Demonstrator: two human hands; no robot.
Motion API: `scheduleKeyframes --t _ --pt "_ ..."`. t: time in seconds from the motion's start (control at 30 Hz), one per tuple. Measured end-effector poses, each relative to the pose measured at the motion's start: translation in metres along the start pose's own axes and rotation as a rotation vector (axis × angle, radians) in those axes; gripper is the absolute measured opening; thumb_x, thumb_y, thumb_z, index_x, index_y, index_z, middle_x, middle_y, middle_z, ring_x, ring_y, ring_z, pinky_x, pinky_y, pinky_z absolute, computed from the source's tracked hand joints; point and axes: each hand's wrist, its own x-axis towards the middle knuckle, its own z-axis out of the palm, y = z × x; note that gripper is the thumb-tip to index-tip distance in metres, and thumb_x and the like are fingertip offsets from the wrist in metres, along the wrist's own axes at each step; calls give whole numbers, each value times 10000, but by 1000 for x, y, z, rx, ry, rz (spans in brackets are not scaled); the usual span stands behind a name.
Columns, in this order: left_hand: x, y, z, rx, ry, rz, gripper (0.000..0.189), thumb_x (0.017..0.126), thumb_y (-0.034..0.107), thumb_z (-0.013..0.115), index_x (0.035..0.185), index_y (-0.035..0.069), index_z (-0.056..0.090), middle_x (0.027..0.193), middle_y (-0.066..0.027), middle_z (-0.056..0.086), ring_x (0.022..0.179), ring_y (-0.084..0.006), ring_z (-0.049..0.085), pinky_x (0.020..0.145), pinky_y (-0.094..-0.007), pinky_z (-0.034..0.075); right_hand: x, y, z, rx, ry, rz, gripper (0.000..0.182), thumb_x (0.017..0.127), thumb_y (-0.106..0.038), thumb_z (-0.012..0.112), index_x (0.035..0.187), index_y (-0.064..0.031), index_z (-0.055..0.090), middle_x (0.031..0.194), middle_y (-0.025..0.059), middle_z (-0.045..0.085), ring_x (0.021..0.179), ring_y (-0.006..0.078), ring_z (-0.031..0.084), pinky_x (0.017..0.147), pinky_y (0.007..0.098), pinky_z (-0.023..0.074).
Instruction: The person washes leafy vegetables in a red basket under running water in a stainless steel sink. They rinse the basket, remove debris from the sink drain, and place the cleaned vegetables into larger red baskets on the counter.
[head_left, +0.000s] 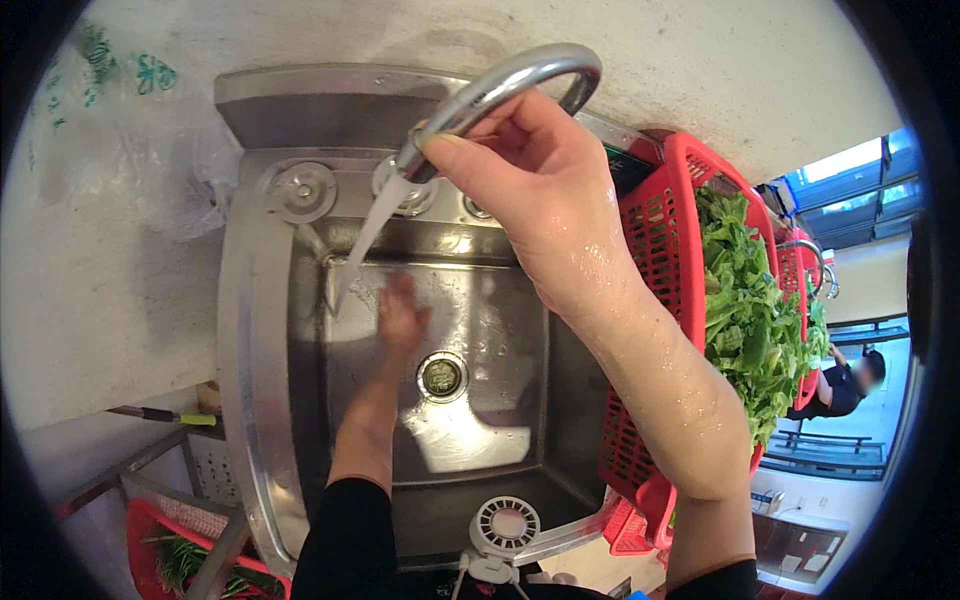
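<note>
My right hand (551, 176), wet up the forearm, grips the curved metal faucet spout (510, 79) near its outlet. A stream of water (373, 225) runs from it down toward the far left of the stainless steel sink basin (502, 322). Inside the basin, my left hand (401, 315) is stretched out with nothing in it, just right of the stream and slightly blurred. Behind that hand, toward me, lies the round drain (441, 376) with a strainer. No loose items show on the basin floor.
A red plastic basket (682, 247) of leafy greens (739, 300) stands against the sink's right side. Lower left is another red basket (139, 532) with green vegetables. A white portable fan (508, 523) hangs at my chest. A person (840, 386) is farther right.
</note>
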Motion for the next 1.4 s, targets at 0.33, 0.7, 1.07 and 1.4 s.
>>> scheduleKeyframes --t 0.33,0.7,1.07,1.4 --pt "-4 171 86 -377 -479 424 682 882 443 502 1424 66 327 1493 -128 293 1408 -279 190 1157 -459 107 3 10 -8 -87 -47 -47 176 763 -109 704 803 3 575 707 16 603 632 57 532 583 212 440" --pt "53 213 36 -68 -524 465 693 862 379 535 1438 77 298 1479 -105 324 1395 -268 232 1149 -483 134 -15 -7 -19 -169 -50 27 182 761 -117 672 816 23 570 720 43 598 639 93 543 591 235 451" --pt "-179 157 -14 -161 -837 941 641 843 438 576 1375 113 429 1493 -62 310 1418 -212 185 1166 -449 40 -36 -16 -34 55 -108 126 195 875 -150 603 944 27 560 801 66 601 711 120 554 653 247 459" --pt "-185 50 -159 -42 -814 135 228 795 190 589 956 42 654 928 -173 644 877 -349 629 762 -461 503 -159 139 -9 257 289 405 228 902 -257 604 994 -50 633 920 34 655 900 129 599 796 297 454"
